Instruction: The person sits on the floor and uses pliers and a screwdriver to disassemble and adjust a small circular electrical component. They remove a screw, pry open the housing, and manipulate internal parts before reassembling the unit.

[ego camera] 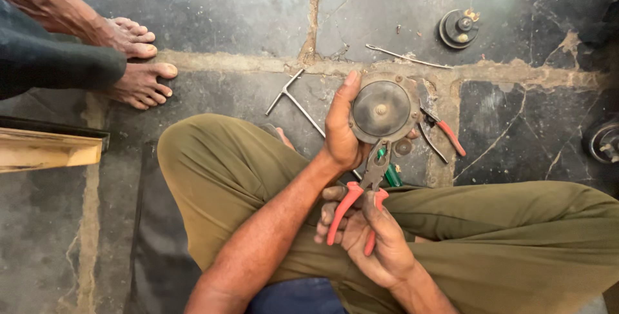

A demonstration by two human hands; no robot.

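1. Far left of the round metal disc part (pixel 382 109): a wooden plank (pixel 45 151) at the frame edge, lying on the stone floor (pixel 225 11).
2. Up and left of the disc part: another person's two bare feet (pixel 137 62), planted on the floor, well apart from the disc.
3. Below and left of the disc part: a bent knee in olive trousers (pixel 219 166), with a forearm crossing over it.
4. Just left of the disc part: a T-shaped metal tool (pixel 293 98) lying flat on the floor, its shaft running under the hand.
5. Touching the disc part's left rim: the left hand (pixel 342 127), fingers grasping the disc from behind, thumb stretched up along the edge.
6. The disc part itself: held up above the lap, dark domed face toward the camera.
7. Directly below the disc part: red-handled pliers (pixel 361 204), nose touching the disc's lower edge.
8. Below the disc part, on the handles: the right hand (pixel 371 240), fingers clenched around both red grips.
9. Just right of the disc part: a second pair of red-handled pliers (pixel 442 130) on the floor.
10. Up and right of the disc part: a thin metal rod (pixel 406 58), then a similar round part (pixel 459 28) resting on the floor.
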